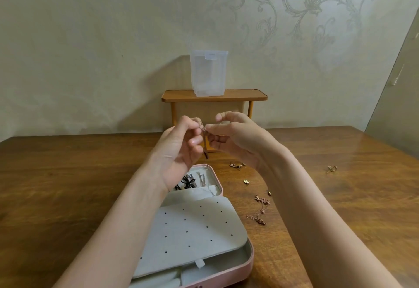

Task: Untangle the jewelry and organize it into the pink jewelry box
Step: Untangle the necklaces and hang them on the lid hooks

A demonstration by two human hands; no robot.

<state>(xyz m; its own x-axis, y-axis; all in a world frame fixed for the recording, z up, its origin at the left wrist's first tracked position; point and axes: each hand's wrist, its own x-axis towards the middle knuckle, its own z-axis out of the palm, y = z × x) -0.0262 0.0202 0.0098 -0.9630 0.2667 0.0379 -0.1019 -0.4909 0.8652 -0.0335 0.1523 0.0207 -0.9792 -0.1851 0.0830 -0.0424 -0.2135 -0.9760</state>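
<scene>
My left hand (181, 144) and my right hand (233, 138) are raised above the table, fingertips pinched together on a thin rose-gold chain (204, 129) whose small pendant (205, 154) hangs down between them. Below them lies the open pink jewelry box (246, 269). Its grey perforated flap (192, 226) is spread over the near half. The far compartment holds black and silver pieces (189, 182). A second rose-gold chain (259, 210) lies tangled on the wood right of the box.
Small gold earrings lie scattered on the brown wooden table (68, 185): one pair (237, 165) behind my right wrist, single pieces (246, 181) and one far right (331, 168). A small wooden shelf (214, 95) with a clear plastic container (209, 73) stands at the wall.
</scene>
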